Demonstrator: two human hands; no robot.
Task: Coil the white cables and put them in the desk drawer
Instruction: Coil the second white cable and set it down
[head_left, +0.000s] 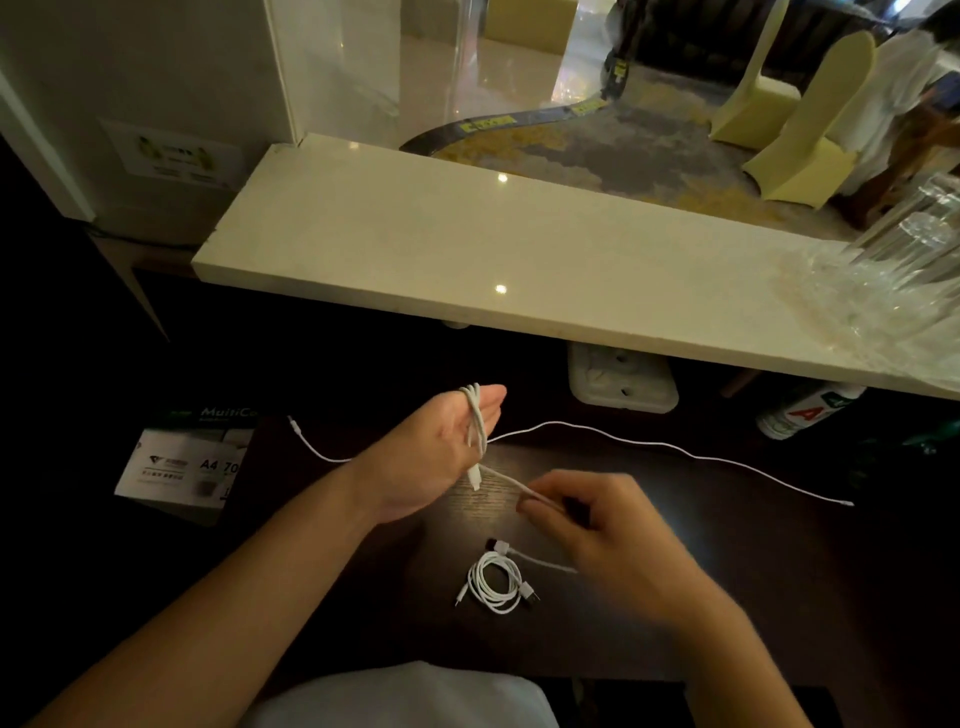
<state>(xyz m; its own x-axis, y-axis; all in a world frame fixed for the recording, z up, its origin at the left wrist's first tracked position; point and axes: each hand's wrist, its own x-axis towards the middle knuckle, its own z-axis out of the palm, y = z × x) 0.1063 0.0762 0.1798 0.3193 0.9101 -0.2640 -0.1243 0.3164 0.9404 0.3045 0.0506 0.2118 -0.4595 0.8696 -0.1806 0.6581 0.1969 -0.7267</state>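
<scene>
- White thin charging cable (475, 415), looped around the flat, spread fingers of the left hand (441, 447), is mid-coil; 1 plug end dangles just below the palm.
- Right hand (587, 519) pinches the free run of that cable, drawn taut between both hands.
- 1 finished white coil (496, 582) lies on the dark wooden desk (675, 597), near the body, with both plugs sticking out.
- 1 long white cable (675, 447) lies uncoiled across the desk behind the hands.
- By my judgement, roughly 1 of 3 cables is done; the drawer is not visible, so nothing appears stowed.
</scene>
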